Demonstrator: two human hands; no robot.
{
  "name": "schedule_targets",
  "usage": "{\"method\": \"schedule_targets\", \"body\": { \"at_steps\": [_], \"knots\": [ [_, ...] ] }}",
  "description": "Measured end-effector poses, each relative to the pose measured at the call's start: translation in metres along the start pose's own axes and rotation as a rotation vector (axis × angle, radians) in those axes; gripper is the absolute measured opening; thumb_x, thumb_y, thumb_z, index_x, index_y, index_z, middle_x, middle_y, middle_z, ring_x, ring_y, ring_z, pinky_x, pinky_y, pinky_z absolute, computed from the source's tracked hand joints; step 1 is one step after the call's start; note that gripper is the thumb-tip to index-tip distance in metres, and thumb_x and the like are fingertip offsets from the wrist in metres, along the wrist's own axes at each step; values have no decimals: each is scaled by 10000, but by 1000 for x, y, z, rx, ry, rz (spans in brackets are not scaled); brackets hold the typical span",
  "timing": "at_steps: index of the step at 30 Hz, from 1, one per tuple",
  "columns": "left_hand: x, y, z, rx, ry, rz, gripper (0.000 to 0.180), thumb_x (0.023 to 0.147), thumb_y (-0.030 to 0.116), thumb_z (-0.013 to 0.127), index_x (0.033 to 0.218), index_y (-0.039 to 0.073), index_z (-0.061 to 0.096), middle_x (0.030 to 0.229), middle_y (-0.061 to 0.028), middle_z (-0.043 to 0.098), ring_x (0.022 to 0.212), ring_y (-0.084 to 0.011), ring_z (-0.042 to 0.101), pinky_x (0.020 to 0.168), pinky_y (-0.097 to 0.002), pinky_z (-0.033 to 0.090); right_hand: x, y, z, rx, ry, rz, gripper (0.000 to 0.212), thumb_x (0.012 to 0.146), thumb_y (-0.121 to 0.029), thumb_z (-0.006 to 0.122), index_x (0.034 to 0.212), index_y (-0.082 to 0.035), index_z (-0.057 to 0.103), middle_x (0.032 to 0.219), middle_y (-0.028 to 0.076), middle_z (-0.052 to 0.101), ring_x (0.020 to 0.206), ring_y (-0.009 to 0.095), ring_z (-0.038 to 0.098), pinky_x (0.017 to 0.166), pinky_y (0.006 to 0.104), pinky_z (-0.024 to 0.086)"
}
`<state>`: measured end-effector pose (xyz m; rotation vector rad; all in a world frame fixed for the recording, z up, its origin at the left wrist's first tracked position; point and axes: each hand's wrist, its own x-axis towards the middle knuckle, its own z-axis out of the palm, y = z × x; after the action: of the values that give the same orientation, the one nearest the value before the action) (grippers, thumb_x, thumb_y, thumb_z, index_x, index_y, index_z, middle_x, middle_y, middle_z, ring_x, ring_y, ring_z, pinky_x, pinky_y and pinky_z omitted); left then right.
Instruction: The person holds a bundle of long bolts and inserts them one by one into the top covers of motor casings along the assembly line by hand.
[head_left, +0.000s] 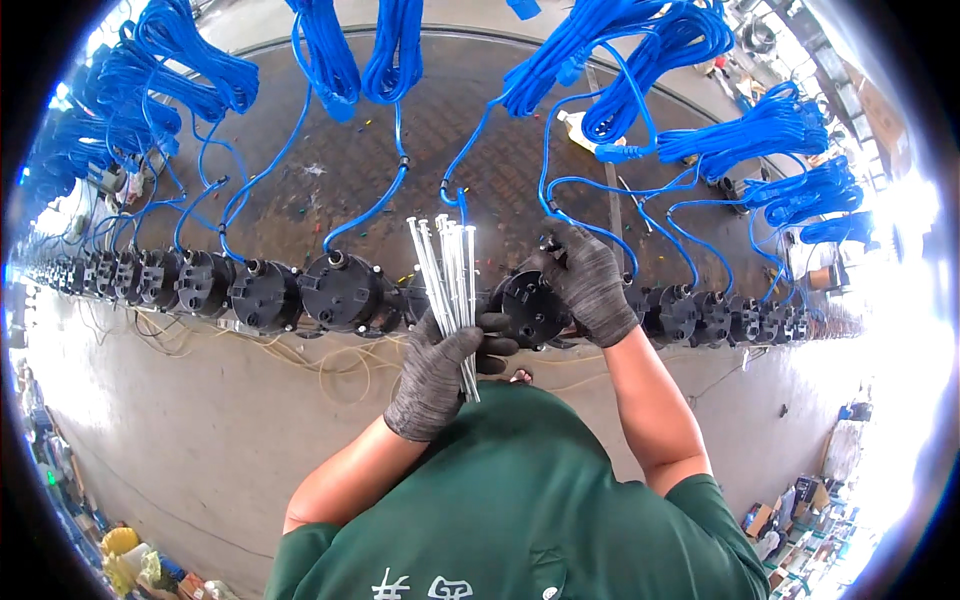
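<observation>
My left hand (432, 375), in a dark grey glove, is closed round a bundle of long, thin metal bolts (447, 272). Their heads point up and away from me, and the shanks fan slightly. My right hand (592, 285), gloved the same, is closed with thumb and fingertips together at the upper right of a round black housing (533, 310). What those fingertips pinch is too hidden to make out. Left of the bolts, another round black housing (342, 291) has a blue cable (375, 208) running into its top.
Similar black housings (264, 297) stand in a long row along the near edge of the dark worktable (270, 160). Coiled blue cables (397, 50) lie across the table beyond them. Thin yellowish wires (350, 368) hang below the edge. A white bottle (578, 130) lies farther back.
</observation>
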<state>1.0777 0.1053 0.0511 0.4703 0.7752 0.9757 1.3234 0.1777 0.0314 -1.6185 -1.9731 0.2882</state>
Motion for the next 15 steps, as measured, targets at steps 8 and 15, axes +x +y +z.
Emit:
{"method": "schedule_targets", "body": {
  "at_steps": [8, 15],
  "knots": [
    [3, 0, 11, 23, -176, -49, 447, 938, 74, 572, 1356, -42, 462, 1159, -228, 662, 961, -304, 729, 800, -438, 656, -26, -46, -17, 462, 25, 77, 452, 855, -210, 812, 1244, -47, 649, 992, 98, 684, 857, 204, 680, 780, 342, 553],
    [7, -4, 27, 85, -218, -130, 463, 900, 130, 642, 1326, -22, 540, 1143, -207, 715, 942, -289, 743, 776, -390, 633, -43, -46, -15, 1161, -391, 458, 317, 897, -206, 783, 1142, -22, 701, 1064, 24, 698, 995, 98, 629, 857, 301, 537]
  ]
}}
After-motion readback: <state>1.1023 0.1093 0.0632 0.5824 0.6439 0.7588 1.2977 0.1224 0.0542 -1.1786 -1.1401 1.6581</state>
